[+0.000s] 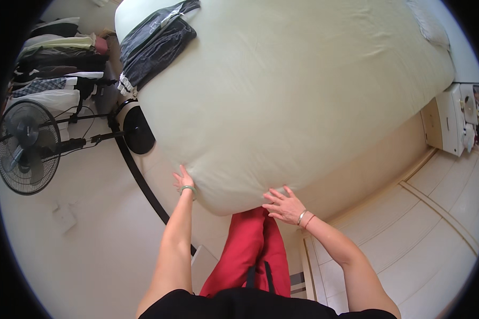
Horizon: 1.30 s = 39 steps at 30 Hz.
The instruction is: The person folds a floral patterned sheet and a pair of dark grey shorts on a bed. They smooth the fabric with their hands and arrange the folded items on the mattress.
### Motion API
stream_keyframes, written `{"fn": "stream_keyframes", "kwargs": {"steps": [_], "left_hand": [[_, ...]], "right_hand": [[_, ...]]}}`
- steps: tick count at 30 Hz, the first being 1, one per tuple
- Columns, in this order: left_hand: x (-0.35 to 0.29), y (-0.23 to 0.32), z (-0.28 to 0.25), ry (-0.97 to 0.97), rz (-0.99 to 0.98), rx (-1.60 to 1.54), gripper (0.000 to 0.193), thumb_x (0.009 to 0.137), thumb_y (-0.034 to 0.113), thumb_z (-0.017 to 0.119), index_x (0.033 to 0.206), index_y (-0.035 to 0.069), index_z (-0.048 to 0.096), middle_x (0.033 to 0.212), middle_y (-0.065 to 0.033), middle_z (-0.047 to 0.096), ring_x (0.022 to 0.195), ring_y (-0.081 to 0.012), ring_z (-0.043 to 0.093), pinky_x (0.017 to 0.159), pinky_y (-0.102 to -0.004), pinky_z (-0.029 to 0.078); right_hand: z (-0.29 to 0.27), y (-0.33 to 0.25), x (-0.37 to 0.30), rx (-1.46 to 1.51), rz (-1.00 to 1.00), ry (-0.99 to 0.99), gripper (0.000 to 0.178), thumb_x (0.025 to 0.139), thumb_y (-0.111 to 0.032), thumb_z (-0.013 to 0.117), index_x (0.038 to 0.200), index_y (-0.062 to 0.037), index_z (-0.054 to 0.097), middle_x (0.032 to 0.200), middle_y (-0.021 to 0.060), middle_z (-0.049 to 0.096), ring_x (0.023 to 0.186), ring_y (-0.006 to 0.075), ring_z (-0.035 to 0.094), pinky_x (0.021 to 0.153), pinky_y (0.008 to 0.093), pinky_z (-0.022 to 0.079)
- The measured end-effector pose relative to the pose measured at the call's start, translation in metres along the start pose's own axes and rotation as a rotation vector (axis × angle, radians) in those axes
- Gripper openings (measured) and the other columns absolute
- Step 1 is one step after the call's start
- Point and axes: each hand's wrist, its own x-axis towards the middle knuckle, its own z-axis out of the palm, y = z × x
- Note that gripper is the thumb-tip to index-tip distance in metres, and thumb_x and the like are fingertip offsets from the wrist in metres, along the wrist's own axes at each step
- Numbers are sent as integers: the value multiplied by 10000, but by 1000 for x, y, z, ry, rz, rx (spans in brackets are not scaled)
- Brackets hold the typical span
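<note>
A pale green fitted sheet [282,111] covers the mattress, with light wrinkles near its close corner. My left hand [184,181], a green bangle at its wrist, rests against the left side of that corner with fingers apart. On the corner's right side, my right hand [286,207] lies with fingers spread along the lower edge of the sheet; bands circle its wrist. Neither hand grips anything. Between my arms, my red trousers [245,244] show just below the mattress corner.
Dark folded clothing [157,45] lies on the bed's far left. A black standing fan [29,143] and a rack of hanging clothes [58,69] are at the left. At the right stands a white bedside cabinet [449,119]; a pillow [428,24] sits at the far right.
</note>
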Motion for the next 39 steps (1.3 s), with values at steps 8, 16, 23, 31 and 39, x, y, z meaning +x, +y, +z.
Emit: {"fn": "stream_keyframes", "kwargs": {"steps": [8, 16, 23, 31, 39], "left_hand": [[-41, 273, 60, 238, 1110, -138, 516, 992, 449, 469, 1468, 252, 434, 1561, -113, 318, 1457, -253, 263, 1144, -567, 116], [-33, 449, 111, 73, 1533, 187, 578, 989, 432, 461, 1525, 296, 293, 1601, -50, 233, 1487, -234, 178, 1179, -537, 83], [-137, 264, 91, -581, 1851, 247, 886, 819, 514, 612, 1523, 100, 270, 1600, -85, 234, 1489, -260, 179, 1193, -558, 90], [-251, 104, 80, -1147, 2024, 210, 634, 887, 488, 572, 1471, 307, 405, 1590, -50, 255, 1482, -243, 193, 1185, -554, 112], [-145, 444, 142, -12, 1514, -39, 625, 937, 349, 552, 1515, 233, 343, 1608, -98, 214, 1493, -270, 161, 1175, -540, 91]], "right_hand": [[-169, 169, 138, -171, 117, 451, 527, 935, -381, 562, 1419, -202, 457, 1541, 27, 365, 1448, 225, 277, 1157, 511, 187], [-241, 292, 270, -467, 130, 475, 562, 974, -407, 483, 1482, -193, 378, 1570, 13, 307, 1462, 215, 235, 1177, 475, 165], [-136, 206, 102, -127, -25, 156, 659, 843, -313, 659, 1448, -182, 434, 1553, 103, 324, 1449, 303, 270, 1155, 549, 202], [-88, 137, -58, 356, -330, -440, 310, 939, -216, 566, 1236, -129, 585, 1306, 106, 555, 1212, 279, 524, 1045, 405, 416], [-308, 377, 187, -329, -24, 518, 598, 922, -344, 578, 1451, -114, 417, 1528, 111, 373, 1439, 278, 295, 1162, 449, 237]]}}
